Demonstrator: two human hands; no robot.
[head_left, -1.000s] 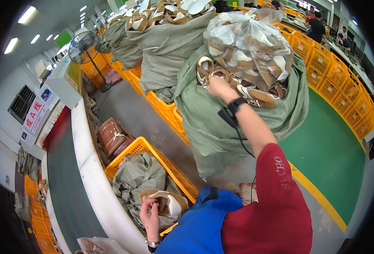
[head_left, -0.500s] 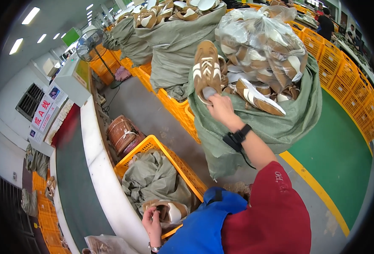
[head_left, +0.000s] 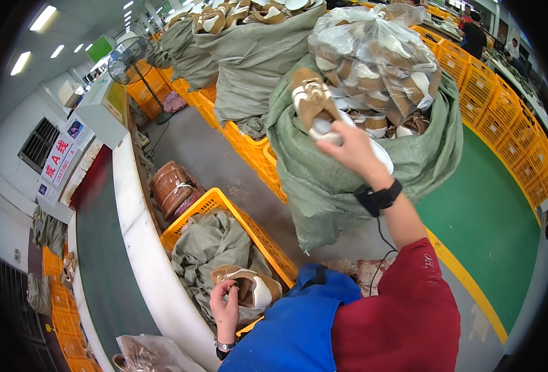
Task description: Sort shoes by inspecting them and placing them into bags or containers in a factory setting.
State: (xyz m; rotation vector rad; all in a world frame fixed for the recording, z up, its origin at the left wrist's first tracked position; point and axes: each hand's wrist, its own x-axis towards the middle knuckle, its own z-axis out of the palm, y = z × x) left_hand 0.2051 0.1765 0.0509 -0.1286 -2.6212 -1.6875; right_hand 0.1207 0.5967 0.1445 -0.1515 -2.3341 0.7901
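Note:
My right hand (head_left: 352,149) grips a brown sneaker (head_left: 315,104) with white stripes by its heel, above an open green woven sack (head_left: 311,180). The sneaker's toe points away from me. Partly hidden behind that hand is a white shoe sole (head_left: 382,156). My left hand (head_left: 225,307) pinches the collar of another brown and white sneaker (head_left: 258,290), over a yellow crate (head_left: 272,251) with crumpled grey-green sacking (head_left: 215,248) in it. A clear plastic bag full of brown and white shoes (head_left: 379,62) rests on top of the green sack.
A dark conveyor belt (head_left: 109,248) with a white edge (head_left: 140,248) runs along the left. Ahead stand more shoe-filled sacks (head_left: 249,68) and a standing fan (head_left: 128,60). Yellow crates (head_left: 478,84) line the right. A brown basket (head_left: 173,188) sits beside the near crate.
My right hand has shifted right and slightly nearer, and its sneaker has tilted leftward and blurred. My left hand has raised its sneaker a little, away from me.

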